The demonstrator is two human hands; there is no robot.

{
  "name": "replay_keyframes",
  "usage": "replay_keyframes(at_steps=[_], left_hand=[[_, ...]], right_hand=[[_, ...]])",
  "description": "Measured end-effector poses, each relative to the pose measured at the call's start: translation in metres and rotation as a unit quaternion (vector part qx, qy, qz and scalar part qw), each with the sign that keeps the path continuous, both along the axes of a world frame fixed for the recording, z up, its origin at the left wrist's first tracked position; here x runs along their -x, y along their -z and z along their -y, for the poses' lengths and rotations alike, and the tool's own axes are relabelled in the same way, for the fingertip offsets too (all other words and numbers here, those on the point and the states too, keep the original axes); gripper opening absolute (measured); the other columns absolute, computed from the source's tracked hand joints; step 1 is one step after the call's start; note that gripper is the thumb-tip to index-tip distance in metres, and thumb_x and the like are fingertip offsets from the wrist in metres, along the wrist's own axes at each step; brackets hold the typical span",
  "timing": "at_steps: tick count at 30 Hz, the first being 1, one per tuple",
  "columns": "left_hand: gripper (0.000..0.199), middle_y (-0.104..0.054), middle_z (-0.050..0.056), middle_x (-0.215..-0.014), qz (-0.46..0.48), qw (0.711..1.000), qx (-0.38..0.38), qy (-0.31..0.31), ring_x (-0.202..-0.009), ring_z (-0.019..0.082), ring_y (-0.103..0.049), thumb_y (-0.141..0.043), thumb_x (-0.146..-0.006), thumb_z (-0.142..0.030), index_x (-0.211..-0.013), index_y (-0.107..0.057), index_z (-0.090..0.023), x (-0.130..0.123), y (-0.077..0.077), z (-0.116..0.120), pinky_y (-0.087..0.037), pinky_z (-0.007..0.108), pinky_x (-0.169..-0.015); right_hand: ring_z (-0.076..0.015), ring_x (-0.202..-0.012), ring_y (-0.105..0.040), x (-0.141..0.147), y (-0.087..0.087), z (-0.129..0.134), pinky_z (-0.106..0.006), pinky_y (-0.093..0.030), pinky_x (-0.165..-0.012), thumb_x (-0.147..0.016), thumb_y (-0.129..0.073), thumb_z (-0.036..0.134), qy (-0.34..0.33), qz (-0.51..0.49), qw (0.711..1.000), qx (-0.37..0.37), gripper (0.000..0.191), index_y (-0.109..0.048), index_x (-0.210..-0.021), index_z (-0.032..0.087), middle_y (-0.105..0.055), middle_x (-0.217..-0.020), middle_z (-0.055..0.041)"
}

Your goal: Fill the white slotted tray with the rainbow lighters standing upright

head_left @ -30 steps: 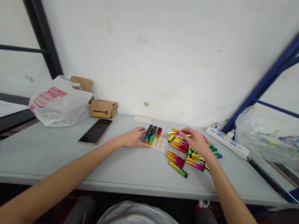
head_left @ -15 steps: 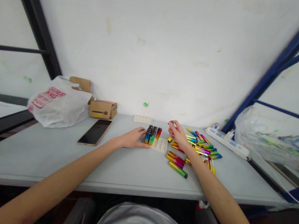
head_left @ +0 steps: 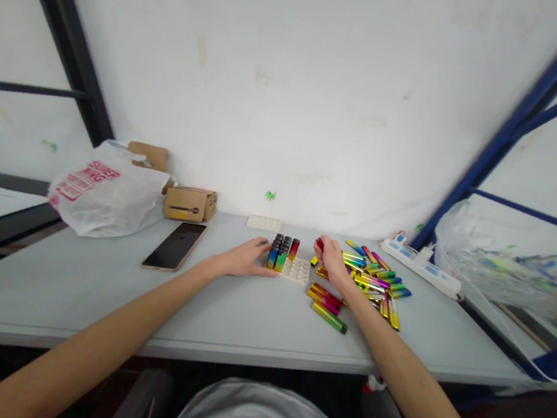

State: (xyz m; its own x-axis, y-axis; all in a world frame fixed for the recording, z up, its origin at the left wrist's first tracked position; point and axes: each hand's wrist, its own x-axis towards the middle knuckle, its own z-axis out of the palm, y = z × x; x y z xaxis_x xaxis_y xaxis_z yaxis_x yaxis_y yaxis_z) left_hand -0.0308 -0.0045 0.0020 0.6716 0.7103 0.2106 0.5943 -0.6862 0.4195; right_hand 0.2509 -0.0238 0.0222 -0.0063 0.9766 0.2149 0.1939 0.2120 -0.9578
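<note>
Just right of the frame's centre, a small glossy red cylinder (head_left: 320, 243), mostly hidden, is pinched between the curled thumb and fingers of the right hand (head_left: 332, 260). At lower centre, the left hand (head_left: 245, 259) is laid with thumb and fingers spread beside black-topped, rainbow-coloured metallic cylinders (head_left: 280, 261) standing in an off-white moulded tray (head_left: 296, 271); whether they are touched cannot be told. Such a cylinder is probably best set by being held upright, gripped high and lowered squarely, with the tray braced against sliding and the standing neighbours left unjostled. The right forearm (head_left: 407, 358) is angled up from the lower right, past loose multicoloured metallic tubes (head_left: 375, 282); the left forearm (head_left: 130, 313) is stretched low from the lower left across the pale grey tabletop (head_left: 246, 319).
</note>
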Motion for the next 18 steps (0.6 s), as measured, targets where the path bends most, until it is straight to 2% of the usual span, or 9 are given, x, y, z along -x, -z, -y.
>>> replay_keyframes(at_steps=[4, 7, 10, 12, 14, 16, 18], left_hand=[[0.086, -0.058, 0.019, -0.149, 0.002, 1.000, -0.006, 0.002, -0.137, 0.039, -0.057, -0.072, -0.085, -0.078, -0.143, -0.062, -0.016, -0.001, -0.002, 0.002, -0.042, 0.050, -0.123], [0.082, -0.061, 0.017, -0.145, 0.009, 1.000, -0.016, 0.008, -0.134, 0.038, -0.059, -0.072, -0.086, -0.078, -0.141, -0.064, -0.018, -0.001, -0.002, 0.002, -0.045, 0.049, -0.120], [0.081, -0.063, 0.017, -0.143, 0.014, 1.000, -0.021, 0.014, -0.133, 0.038, -0.059, -0.072, -0.086, -0.078, -0.140, -0.065, -0.018, -0.001, -0.001, 0.001, -0.045, 0.049, -0.120], [0.082, -0.061, 0.017, -0.146, 0.013, 1.000, -0.014, 0.009, -0.135, 0.038, -0.058, -0.072, -0.085, -0.078, -0.141, -0.064, -0.019, 0.000, -0.001, 0.001, -0.044, 0.048, -0.121], [0.084, -0.059, 0.017, -0.151, 0.009, 1.000, -0.003, 0.000, -0.139, 0.039, -0.056, -0.073, -0.085, -0.078, -0.143, -0.063, -0.018, 0.000, -0.001, 0.002, -0.042, 0.048, -0.123], [0.084, -0.057, 0.017, -0.152, 0.008, 1.000, 0.002, -0.002, -0.140, 0.038, -0.055, -0.073, -0.085, -0.078, -0.144, -0.063, -0.019, 0.000, -0.001, 0.002, -0.040, 0.047, -0.124], [0.083, -0.059, 0.017, -0.151, 0.013, 1.000, 0.000, 0.004, -0.139, 0.038, -0.056, -0.074, -0.085, -0.077, -0.143, -0.063, -0.019, 0.000, -0.001, 0.002, -0.041, 0.048, -0.123]], right_hand=[[-0.0121, -0.045, -0.028, 0.002, 0.001, 0.001, -0.028, -0.022, -0.046, -0.094, -0.042, 0.076, -0.014, 0.004, 1.000, -0.007, 0.061, -0.046, -0.060, 0.025, -0.032, -0.050, 0.0056], [-0.0133, -0.048, -0.035, 0.004, 0.002, 0.003, -0.028, -0.028, -0.049, -0.096, -0.034, 0.083, -0.049, 0.016, 0.998, -0.031, 0.069, -0.061, -0.077, 0.022, -0.038, -0.056, 0.0059], [-0.0162, -0.060, -0.051, 0.004, 0.002, 0.007, -0.029, -0.041, -0.059, -0.102, -0.038, 0.075, -0.045, 0.109, 0.988, -0.102, 0.060, -0.065, -0.095, 0.021, -0.054, -0.070, 0.0023], [-0.0191, -0.077, -0.060, 0.003, 0.001, 0.011, -0.032, -0.048, -0.073, -0.103, -0.048, 0.065, -0.028, 0.202, 0.963, -0.178, 0.046, -0.065, -0.097, 0.022, -0.064, -0.084, -0.0025], [-0.0216, -0.090, -0.064, 0.002, -0.001, 0.015, -0.035, -0.049, -0.085, -0.104, -0.055, 0.055, -0.019, 0.261, 0.936, -0.235, 0.036, -0.066, -0.098, 0.021, -0.068, -0.096, -0.0062], [-0.0223, -0.091, -0.065, 0.002, -0.004, 0.018, -0.036, -0.049, -0.088, -0.105, -0.056, 0.049, -0.021, 0.280, 0.926, -0.251, 0.030, -0.067, -0.100, 0.021, -0.069, -0.097, -0.0067], [-0.0220, -0.085, -0.066, 0.003, -0.006, 0.021, -0.035, -0.050, -0.086, -0.105, -0.057, 0.047, -0.029, 0.277, 0.929, -0.243, 0.028, -0.068, -0.103, 0.022, -0.071, -0.090, -0.0048]])
